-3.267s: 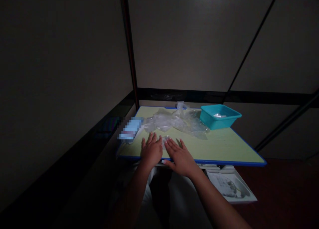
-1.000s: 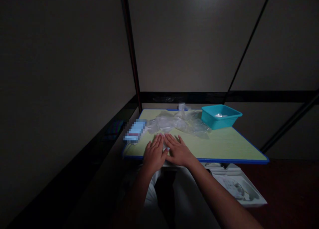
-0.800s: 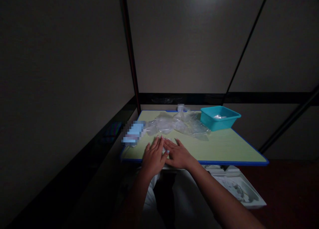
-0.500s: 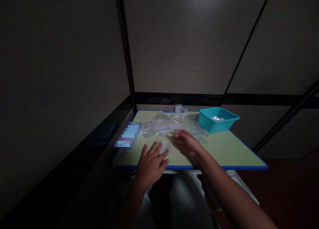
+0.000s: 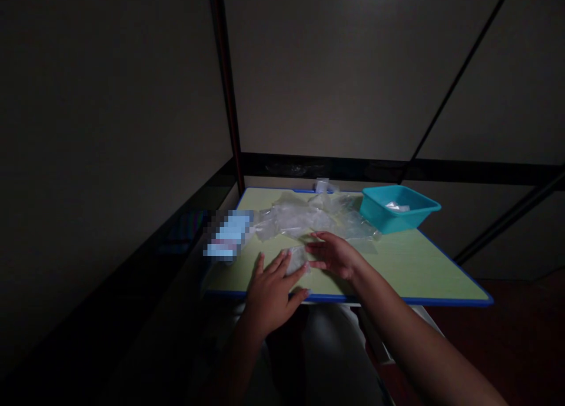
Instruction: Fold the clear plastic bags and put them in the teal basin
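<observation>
On the near part of the table lies a small translucent plastic bag. My left hand rests over its left side, palm down with the fingers spread. At the bag's right edge is my right hand, its fingers apart and loosely curved, with nothing visible in them. I cannot tell whether the right fingertips touch the bag. Just beyond both hands, a heap of crumpled clear plastic bags spreads across the middle of the table.
A turquoise plastic basket with clear packets inside stands at the back right. The light table has a blue rim. A pixelated pale blue object lies at the left edge. Dark wall panels rise behind and to the left.
My right hand has come down and closer to the small bag's right edge. My left hand stays spread on the bag. The whole view has shifted slightly.
</observation>
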`<state>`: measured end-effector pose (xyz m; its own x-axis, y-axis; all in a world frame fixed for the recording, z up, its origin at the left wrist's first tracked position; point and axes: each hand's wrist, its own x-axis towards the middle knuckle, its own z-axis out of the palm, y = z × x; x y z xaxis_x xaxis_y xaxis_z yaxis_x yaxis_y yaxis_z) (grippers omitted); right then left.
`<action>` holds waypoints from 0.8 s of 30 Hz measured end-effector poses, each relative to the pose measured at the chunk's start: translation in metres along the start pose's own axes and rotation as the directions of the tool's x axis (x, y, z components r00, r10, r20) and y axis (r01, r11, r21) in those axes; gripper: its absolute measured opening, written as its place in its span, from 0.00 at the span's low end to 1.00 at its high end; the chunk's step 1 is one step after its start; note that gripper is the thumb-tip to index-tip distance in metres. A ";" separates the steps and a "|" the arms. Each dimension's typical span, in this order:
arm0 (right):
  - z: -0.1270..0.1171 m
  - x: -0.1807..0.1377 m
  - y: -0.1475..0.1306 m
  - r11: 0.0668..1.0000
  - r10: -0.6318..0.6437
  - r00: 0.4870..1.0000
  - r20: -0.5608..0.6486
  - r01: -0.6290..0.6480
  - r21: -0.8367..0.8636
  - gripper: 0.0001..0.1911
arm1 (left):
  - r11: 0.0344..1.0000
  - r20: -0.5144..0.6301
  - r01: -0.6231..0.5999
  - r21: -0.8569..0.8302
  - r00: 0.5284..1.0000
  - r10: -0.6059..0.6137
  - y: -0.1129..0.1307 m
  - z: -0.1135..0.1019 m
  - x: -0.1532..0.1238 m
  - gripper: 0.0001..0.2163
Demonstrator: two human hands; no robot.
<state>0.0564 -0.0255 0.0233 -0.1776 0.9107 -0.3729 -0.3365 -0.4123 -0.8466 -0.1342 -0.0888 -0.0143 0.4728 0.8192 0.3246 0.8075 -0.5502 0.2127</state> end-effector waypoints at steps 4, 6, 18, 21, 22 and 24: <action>-0.003 -0.018 0.007 0.997 -0.013 0.998 0.067 0.018 -0.076 0.10 | 1.000 0.007 0.005 -0.010 1.000 -0.005 0.000 0.000 0.000 0.23; -0.005 -0.020 0.009 0.990 0.005 0.996 0.093 0.008 -0.138 0.10 | 1.000 0.008 0.013 -0.014 1.000 -0.013 0.000 0.001 0.001 0.23; -0.008 0.002 0.022 0.860 -0.214 0.955 0.206 0.284 -0.423 0.19 | 0.926 -0.085 0.001 -0.377 0.996 -0.036 -0.015 0.003 0.017 0.20; -0.021 -0.006 0.009 0.749 -0.284 0.908 0.306 0.410 -0.520 0.23 | 0.793 -0.105 -0.009 -0.609 0.992 -0.070 -0.014 0.008 0.045 0.22; -0.026 -0.009 0.003 0.695 -0.312 0.886 0.343 0.459 -0.554 0.24 | 0.726 -0.082 -0.006 -0.688 0.994 -0.070 -0.011 0.009 0.056 0.21; -0.038 -0.016 -0.011 0.603 -0.363 0.849 0.385 0.529 -0.597 0.25 | 0.567 0.001 0.016 -0.824 1.000 -0.027 -0.003 0.010 0.079 0.17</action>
<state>0.0985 -0.0342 0.0238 -0.3844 0.9129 0.1372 0.2549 0.2477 -0.9347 -0.0952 -0.0207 0.0017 0.4512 0.8340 0.3175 0.1745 -0.4313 0.8852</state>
